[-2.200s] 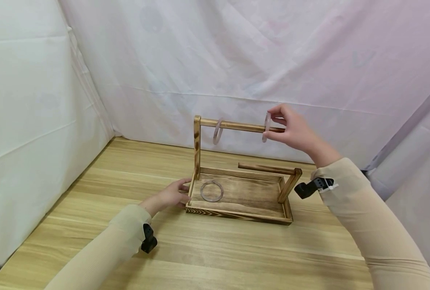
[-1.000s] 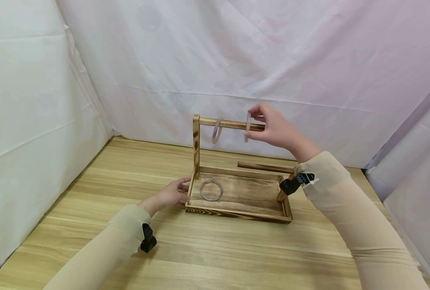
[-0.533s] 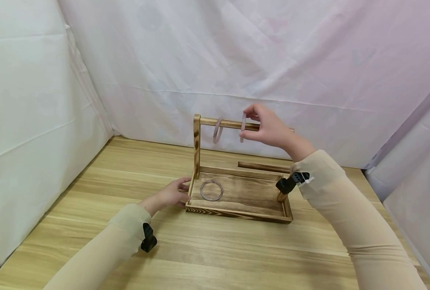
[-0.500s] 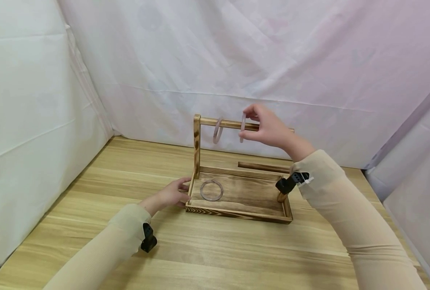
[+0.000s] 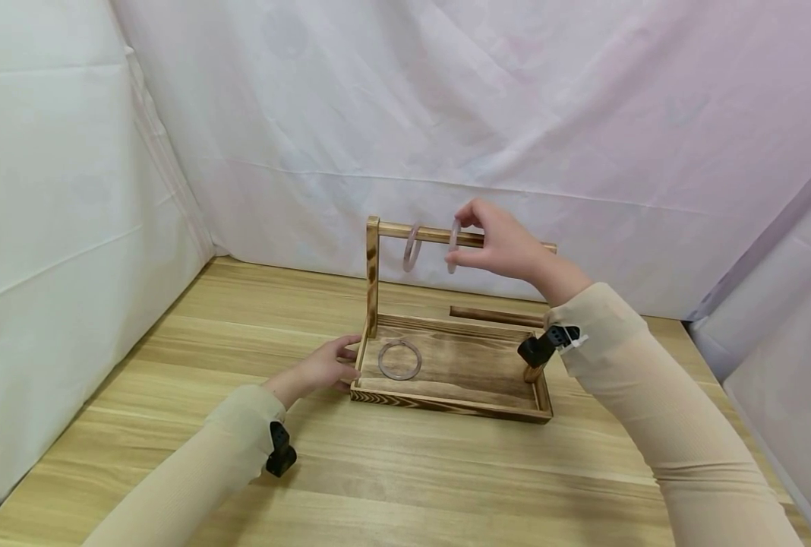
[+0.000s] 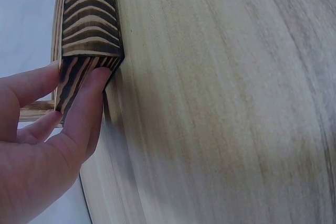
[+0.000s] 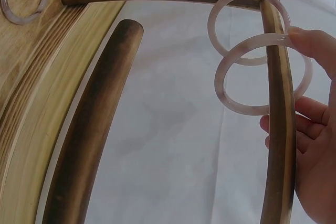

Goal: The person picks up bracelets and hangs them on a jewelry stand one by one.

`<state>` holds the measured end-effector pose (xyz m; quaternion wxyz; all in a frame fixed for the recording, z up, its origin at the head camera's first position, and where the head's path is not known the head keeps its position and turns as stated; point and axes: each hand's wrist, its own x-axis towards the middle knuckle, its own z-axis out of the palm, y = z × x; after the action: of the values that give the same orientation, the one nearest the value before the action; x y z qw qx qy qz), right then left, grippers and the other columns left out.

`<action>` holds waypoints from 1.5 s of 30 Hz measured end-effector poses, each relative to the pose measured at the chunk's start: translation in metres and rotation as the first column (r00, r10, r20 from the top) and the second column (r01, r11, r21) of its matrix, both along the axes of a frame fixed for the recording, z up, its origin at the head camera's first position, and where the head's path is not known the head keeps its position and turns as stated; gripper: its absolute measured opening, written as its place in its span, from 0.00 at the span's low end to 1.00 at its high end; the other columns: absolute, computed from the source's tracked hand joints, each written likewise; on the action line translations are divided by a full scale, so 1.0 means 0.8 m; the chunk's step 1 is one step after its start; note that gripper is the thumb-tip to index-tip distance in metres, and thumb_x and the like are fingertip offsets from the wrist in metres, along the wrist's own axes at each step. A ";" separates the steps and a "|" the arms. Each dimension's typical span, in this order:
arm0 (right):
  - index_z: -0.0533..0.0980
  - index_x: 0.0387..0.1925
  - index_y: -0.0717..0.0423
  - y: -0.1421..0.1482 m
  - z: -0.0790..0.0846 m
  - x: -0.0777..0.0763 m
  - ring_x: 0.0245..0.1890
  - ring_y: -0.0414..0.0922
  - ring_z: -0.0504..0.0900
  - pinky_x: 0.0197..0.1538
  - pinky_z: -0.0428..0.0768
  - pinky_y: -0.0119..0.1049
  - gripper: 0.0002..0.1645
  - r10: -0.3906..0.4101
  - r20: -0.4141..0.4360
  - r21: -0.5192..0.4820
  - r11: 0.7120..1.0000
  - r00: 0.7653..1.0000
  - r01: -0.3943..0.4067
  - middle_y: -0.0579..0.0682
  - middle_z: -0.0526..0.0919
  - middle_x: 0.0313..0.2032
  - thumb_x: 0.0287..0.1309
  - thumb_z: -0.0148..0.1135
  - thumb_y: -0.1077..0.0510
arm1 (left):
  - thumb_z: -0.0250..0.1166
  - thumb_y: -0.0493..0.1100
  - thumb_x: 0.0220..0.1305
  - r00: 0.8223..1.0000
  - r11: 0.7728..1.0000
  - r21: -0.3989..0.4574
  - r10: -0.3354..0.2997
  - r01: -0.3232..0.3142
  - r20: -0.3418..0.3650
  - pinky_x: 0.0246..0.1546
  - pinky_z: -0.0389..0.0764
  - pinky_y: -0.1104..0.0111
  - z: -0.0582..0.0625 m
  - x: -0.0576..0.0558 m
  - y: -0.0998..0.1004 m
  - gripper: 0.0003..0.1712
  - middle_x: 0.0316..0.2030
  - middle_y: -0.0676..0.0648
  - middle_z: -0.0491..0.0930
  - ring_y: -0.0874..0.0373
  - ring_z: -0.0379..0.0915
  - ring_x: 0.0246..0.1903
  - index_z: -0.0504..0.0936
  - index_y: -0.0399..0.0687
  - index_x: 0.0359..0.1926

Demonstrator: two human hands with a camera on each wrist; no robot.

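My right hand [image 5: 508, 247] pinches a pale pink bangle [image 5: 454, 237] between thumb and fingers. The bangle encircles the upper bar [image 5: 433, 235] of a wooden rack, as the right wrist view also shows. Just left of it, a second bangle [image 5: 408, 255] hangs on the same bar, a small gap between them. A third bangle [image 5: 399, 377] lies flat in the rack's tray [image 5: 474, 368], toward the left end. My left hand [image 5: 320, 367] grips that end of the tray; in the left wrist view the fingers [image 6: 86, 95] press against its dark-striped end wall.
A lower bar [image 5: 494, 314] reaches leftward from the short right post [image 5: 534, 371], partly behind my right sleeve. The tall left post [image 5: 372, 281] carries the upper bar. Wooden table [image 5: 378, 471] lies under the rack, with white cloth [image 5: 405, 99] hanging behind.
My right hand has slid the pinched bangle leftward along the upper bar, closer to the hanging one, and dipped slightly at the end. My left hand has stayed on the tray.
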<state>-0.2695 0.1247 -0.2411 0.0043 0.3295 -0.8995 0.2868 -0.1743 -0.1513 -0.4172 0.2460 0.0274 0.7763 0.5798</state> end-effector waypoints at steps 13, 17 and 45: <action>0.68 0.53 0.60 -0.004 0.001 0.001 0.57 0.52 0.70 0.61 0.71 0.49 0.34 -0.029 -0.014 0.099 0.995 0.999 0.031 0.56 0.73 0.52 0.49 0.70 0.48 | 0.53 0.27 0.63 1.000 1.000 -0.013 -0.002 0.002 -0.008 0.44 0.82 0.54 0.001 0.001 0.001 0.40 0.62 0.25 0.59 0.37 0.73 0.51 0.45 0.35 0.72; 0.68 0.53 0.60 -0.005 0.002 0.001 0.57 0.52 0.71 0.61 0.71 0.49 0.35 -0.037 -0.015 0.128 0.991 0.999 0.039 0.56 0.73 0.52 0.49 0.69 0.47 | 0.53 0.27 0.63 1.000 1.000 -0.014 0.000 0.000 -0.009 0.44 0.82 0.54 0.001 0.001 0.001 0.40 0.62 0.25 0.59 0.37 0.73 0.51 0.45 0.35 0.72; 0.63 0.60 0.60 0.022 0.002 0.007 0.62 0.53 0.65 0.62 0.67 0.52 0.42 -0.089 0.036 0.035 0.996 0.995 0.088 0.57 0.69 0.59 0.48 0.70 0.44 | 0.53 0.27 0.63 1.000 1.000 -0.001 -0.004 0.004 -0.014 0.43 0.82 0.55 -0.001 -0.001 0.003 0.40 0.62 0.25 0.59 0.38 0.74 0.49 0.45 0.36 0.72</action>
<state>-0.2637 0.1420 -0.2392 -0.0052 0.2841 -0.9178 0.2774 -0.1753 -0.1493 -0.4183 0.2417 0.0328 0.7780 0.5790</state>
